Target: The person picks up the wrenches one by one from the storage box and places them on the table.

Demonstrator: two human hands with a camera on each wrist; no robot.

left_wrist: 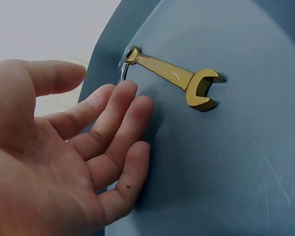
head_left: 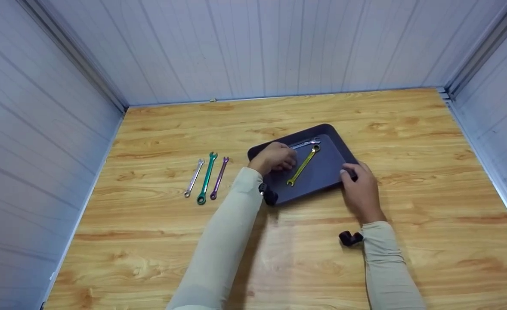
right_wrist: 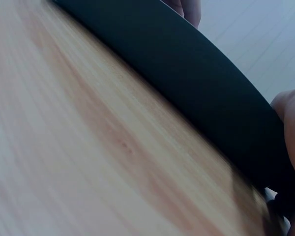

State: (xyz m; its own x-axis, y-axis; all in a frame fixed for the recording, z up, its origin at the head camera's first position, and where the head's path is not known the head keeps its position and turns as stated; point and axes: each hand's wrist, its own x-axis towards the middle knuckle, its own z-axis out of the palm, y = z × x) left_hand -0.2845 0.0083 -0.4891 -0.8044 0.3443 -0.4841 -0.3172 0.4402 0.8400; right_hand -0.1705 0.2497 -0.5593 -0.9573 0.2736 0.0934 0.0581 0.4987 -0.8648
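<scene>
Tray [head_left: 327, 165]: resting on the desk [head_left: 417, 172], your right hand [head_left: 362, 189] pinching its rim. Gold wrench [head_left: 304, 165], silver wrench [head_left: 306, 143]: lying inside. Your left hand [head_left: 277, 156]: hanging above, fingers loosely spread, holding nothing. Risk: if you're jerking the rim, wrenches may be colliding.

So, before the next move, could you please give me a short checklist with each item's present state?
1. Right hand gripping the tray at a corner: ok.
2. Left hand free of any load: ok, thumb apart from loosely bent fingers.
3. Yellow wrench lying inside the tray: ok.
4. Tray's silver wrench visible end to end: not ok, the left hand hides one end.
5. Left hand clear of that silver wrench: cannot tell.
6. Green wrench and purple wrench apart: ok.
</scene>
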